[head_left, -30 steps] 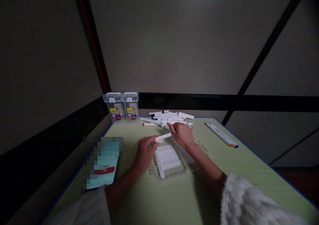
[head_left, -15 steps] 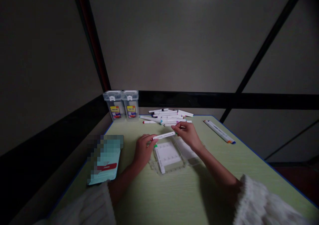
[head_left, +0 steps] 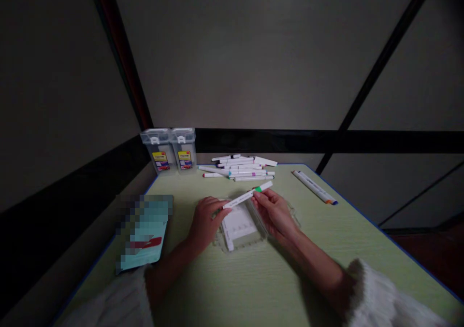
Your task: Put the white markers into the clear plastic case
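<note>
Holding one white marker with a green band (head_left: pixel 241 199) in the air, slanting up to the right, two hands work above the middle of a pale green desk (head_left: pixel 217 288). The hands are apart from each other but joined by the marker: the left hand (head_left: pixel 207 220) pinches its left end, and the right hand (head_left: pixel 275 213) grips it between thumb and fingers beside the green band. Below lies one clear plastic case (head_left: pixel 250 244), well in from the desk's left and right edges; it holds a white insert (head_left: pixel 239 222), and one white marker (head_left: pixel 228 238) lies along its left side. The likeliest mishap is a drop: if either pinch loosened, the held marker could tip and fall into the case or roll across the desk. A wide reach might also knock a marker off the far edge, since the loose pile there sits close to it, or the left sleeve (head_left: pixel 118 298) might nudge the teal packet. Counting each thing: one teal packet (head_left: pixel 150 225), partly pixelated, by the left edge; two lidded clear boxes (head_left: pixel 184 148) side by side at the far left corner; one loose pile of markers (head_left: pixel 250 172) along the far edge, roughly ten or more, overlapping too much for an exact count; and what looks like two markers with orange and blue ends (head_left: pixel 313 187), lying together near the right edge.
</note>
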`<state>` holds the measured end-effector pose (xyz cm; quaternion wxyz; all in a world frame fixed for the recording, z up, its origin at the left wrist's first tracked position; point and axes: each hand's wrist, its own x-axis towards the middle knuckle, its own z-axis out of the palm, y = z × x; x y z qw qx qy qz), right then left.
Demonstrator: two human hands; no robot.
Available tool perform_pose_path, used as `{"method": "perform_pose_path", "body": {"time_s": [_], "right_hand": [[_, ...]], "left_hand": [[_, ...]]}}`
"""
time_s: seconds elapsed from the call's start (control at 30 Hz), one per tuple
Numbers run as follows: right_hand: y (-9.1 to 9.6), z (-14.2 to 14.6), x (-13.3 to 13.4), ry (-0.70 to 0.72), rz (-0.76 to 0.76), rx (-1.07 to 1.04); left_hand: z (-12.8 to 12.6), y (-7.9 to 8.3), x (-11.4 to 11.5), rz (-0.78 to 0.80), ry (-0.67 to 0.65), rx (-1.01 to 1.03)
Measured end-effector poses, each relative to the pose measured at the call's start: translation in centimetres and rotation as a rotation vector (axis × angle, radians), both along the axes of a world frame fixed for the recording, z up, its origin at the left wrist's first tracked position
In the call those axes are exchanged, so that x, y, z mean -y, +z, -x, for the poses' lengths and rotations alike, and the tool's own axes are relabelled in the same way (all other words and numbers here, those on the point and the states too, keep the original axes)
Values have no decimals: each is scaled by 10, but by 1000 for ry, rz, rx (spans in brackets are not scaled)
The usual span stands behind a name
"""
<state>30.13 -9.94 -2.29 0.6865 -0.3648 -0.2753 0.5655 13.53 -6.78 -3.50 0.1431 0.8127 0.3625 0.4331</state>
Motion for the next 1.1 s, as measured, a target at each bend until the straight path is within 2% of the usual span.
{"method": "perform_pose_path", "body": {"time_s": [0.23,0.37,0.63,0.73,0.93,1.0,1.1], "right_hand": [[-2,19,12,88,-5,145],[-5,22,15,131,-42,264],[-4,18,15,97,-130,512],[-5,16,14,122,-132,572],[-4,15,16,230,-64,620],[0,14,17,257,-48,616],[8,14,19,245,3,613]], "left_hand": [[-6,1,12,-127,-75,-20],[-7,1,15,-127,-100,-41],[-9,3,20,-69,-163,-58],[-8,3,20,-4,-195,-13],[-5,2,13,319,-74,360],[-5,4,10,392,-52,479],[-4,7,8,459,-30,551]]}}
